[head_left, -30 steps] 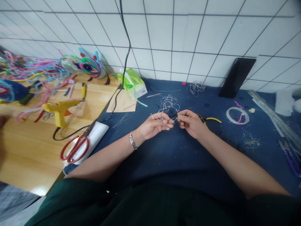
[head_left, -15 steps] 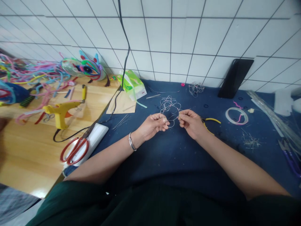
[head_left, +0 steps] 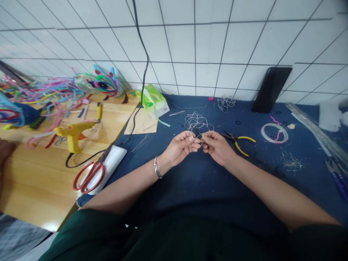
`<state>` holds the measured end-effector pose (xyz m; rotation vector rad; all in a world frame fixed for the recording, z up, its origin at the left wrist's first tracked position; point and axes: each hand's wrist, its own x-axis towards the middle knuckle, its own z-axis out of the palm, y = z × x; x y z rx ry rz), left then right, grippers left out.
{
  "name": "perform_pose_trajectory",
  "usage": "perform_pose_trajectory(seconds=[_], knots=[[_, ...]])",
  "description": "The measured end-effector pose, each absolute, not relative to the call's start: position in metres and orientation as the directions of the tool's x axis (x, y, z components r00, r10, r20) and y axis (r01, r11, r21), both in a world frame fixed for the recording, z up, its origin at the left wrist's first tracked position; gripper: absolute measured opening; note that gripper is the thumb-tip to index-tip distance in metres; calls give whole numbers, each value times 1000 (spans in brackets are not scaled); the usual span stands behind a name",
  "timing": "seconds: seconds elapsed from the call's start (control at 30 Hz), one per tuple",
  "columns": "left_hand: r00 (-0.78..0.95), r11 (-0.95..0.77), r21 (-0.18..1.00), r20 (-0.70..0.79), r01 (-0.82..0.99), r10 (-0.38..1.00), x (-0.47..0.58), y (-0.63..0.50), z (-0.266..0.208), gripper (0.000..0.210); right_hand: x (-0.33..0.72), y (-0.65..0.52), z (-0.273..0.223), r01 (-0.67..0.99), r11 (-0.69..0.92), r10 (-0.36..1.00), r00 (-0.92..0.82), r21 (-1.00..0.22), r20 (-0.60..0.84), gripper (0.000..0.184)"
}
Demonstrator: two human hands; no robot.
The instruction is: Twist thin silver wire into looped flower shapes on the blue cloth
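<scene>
Thin looped wire [head_left: 196,121] with a few small pinkish spots runs between my two hands, its loops bunched above the fingers. My left hand [head_left: 185,146] pinches the wire between thumb and fingers; a silver bangle circles that wrist. My right hand [head_left: 214,145] also grips the wire, its fingertips almost meeting those of the left. The exact spot being pinched is hidden by the fingers. Yellow-handled pliers [head_left: 240,140] lie just right of my right hand, jaws toward it.
A wire tangle [head_left: 226,103] and a leaning black phone [head_left: 272,90] are at the tiled wall. Right: a clear ring-shaped coil [head_left: 274,133] and wire offcuts [head_left: 293,163]. Left: red scissors [head_left: 89,177], a yellow glue gun [head_left: 72,136], a tissue pack [head_left: 153,101] and a hanging black cable [head_left: 145,69].
My hands have come together, closing the gap between them, and the wire loops are drawn in closer to the fingers. The pliers show more fully now. The camera view has shifted slightly.
</scene>
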<state>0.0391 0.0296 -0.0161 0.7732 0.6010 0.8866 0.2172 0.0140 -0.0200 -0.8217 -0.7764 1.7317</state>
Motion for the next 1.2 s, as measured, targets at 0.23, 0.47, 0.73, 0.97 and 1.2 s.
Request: perform_pose_trajectory(seconds=[0.23,0.47,0.73,0.97,1.2], knots=[[582,462,747,-124,-478,803,36,31,-20,22,218,13,-16,-455,-322,936,-283,-830,-208,18],[585,425,791,-106,-441,804,30,33,-12,20,220,16,-17,-462,-336,930,-299,-821,-213,17],[490,205,937,-43,-281,871,25,28,17,18,223,18,-18,-428,-345,922,-320,-835,-217,18],[299,204,944,-122,-260,946,28,28,22,15,236,29,-21,-341,-169,976,71,-925,-204,17],[211,308,880,-245,-363,946,36,31,-5,20,238,27,-9,-13,97,972,218,-995,92,6]])
